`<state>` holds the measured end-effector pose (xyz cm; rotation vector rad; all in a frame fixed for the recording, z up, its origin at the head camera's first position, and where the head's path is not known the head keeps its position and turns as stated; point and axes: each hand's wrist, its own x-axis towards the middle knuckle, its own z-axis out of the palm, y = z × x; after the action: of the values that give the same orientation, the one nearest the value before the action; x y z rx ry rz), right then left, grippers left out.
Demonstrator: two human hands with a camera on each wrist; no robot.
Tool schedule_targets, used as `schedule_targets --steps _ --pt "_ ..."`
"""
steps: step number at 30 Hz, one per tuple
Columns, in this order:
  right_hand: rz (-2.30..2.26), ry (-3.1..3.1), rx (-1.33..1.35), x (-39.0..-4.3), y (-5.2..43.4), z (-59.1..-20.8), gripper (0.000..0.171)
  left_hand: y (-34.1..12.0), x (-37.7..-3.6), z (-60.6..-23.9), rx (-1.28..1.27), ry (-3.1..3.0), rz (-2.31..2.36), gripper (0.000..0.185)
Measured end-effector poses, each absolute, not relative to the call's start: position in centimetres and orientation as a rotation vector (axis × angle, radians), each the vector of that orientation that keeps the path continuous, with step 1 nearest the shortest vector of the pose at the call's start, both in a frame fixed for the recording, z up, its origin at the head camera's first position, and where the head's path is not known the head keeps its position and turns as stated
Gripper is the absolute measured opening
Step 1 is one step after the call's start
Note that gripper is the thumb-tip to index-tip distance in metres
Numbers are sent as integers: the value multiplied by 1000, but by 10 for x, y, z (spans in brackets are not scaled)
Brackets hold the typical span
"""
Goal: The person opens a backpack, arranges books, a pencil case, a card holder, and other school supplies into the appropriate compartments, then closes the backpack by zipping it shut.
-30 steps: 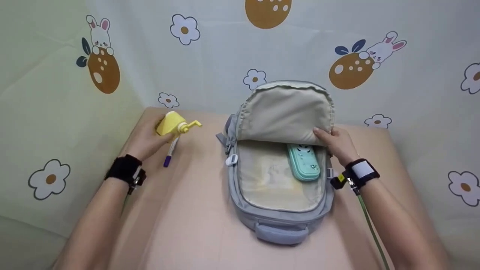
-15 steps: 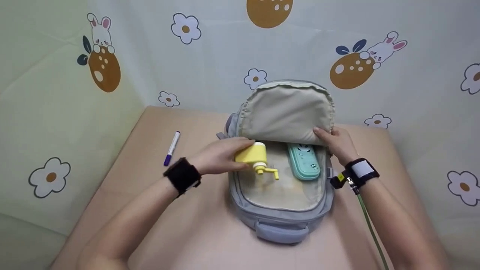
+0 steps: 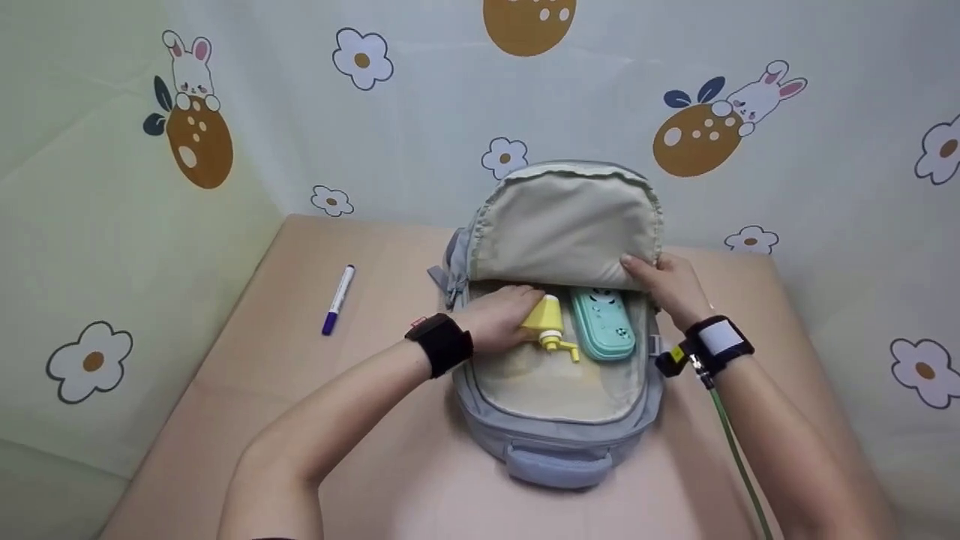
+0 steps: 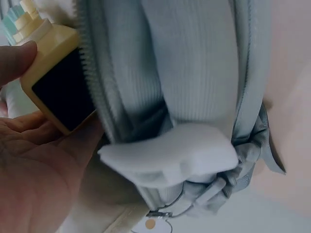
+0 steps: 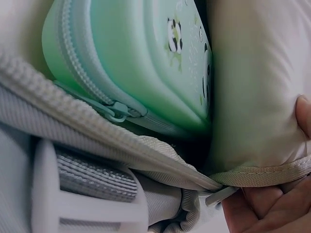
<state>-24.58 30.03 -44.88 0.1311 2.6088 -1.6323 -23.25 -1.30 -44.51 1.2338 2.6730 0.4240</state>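
A grey backpack (image 3: 559,435) lies unzipped, its front flap (image 3: 566,225) folded up and back. My left hand (image 3: 499,319) is inside the opening and holds a yellow hand-crank pencil sharpener (image 3: 550,315) between thumb and fingers. The sharpener's crank points toward me, and a dark panel (image 4: 63,92) shows on one side in the left wrist view. To its right a mint-green pencil case (image 3: 606,330) with panda prints lies in the bag, its upper end under the flap. My right hand (image 3: 679,289) pinches the flap's right edge, thumb on the lining.
A white marker (image 3: 339,300) with a purple cap lies on the pink-beige table (image 3: 375,420), left of the bag. A white plastic buckle (image 5: 92,194) sits on the bag's right side. Patterned cloth (image 3: 420,135) hangs behind and at the left.
My left hand has carried the sharpener from beside the marker rightward into the open backpack, close to the pencil case. The right hand keeps its hold on the flap.
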Motion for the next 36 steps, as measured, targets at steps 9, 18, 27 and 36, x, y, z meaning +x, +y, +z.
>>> schedule_targets --steps 9,18,27,36 --pt "-1592 2637 120 -245 298 -447 65 -8 -238 -451 1185 2744 402 61" --pt "-1598 2630 113 -245 297 -448 64 -11 -233 -451 1135 2799 391 69" --pt "-1652 2578 113 -247 300 -453 53 -44 -210 -418 1178 2853 724 51" --pt "-1680 2567 127 -242 300 -451 56 -76 -230 -414 781 2893 1542 47"
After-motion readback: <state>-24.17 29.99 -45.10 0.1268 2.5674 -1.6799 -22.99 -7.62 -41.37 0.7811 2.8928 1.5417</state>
